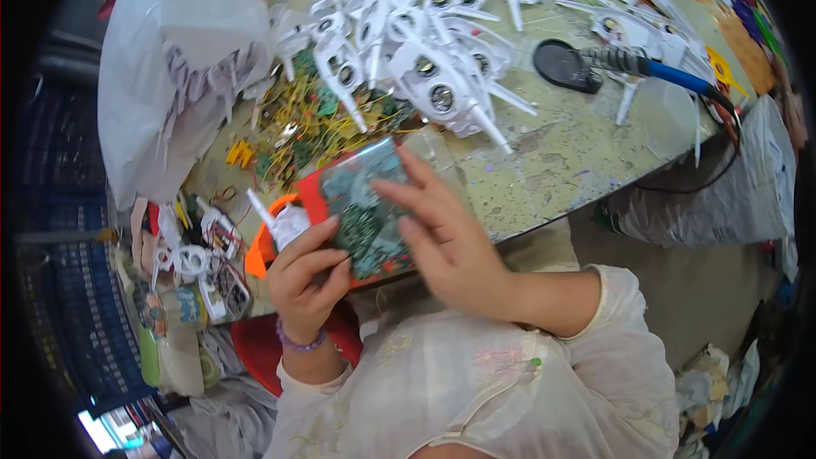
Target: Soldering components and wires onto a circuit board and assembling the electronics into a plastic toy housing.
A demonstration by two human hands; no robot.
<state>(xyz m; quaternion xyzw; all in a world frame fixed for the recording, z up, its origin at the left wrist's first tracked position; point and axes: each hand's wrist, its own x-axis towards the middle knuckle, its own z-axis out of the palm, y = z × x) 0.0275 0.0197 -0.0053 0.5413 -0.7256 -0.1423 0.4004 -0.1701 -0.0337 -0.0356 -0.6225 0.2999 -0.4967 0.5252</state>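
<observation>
My left hand (308,280) is closed on the lower left edge of a shallow red box (312,197), held just over the table's near edge. Inside lie small dark green pieces (361,229), too small to make out, on a grey-green surface. Above the box's right side is my right hand (455,251), its fingers apart and the fingertips over the contents; whether they touch any piece is unclear. Beside my left hand, a white plastic part (289,225) with a thin stem rests at an orange holder (257,255).
White plastic parts with round metal inserts (442,98) are piled on the table (552,157). Yellow wires and green boards (319,119) lie left of them. A blue-handled soldering iron (680,76) sits in a coil stand at right. White bags (183,51) hang left and right.
</observation>
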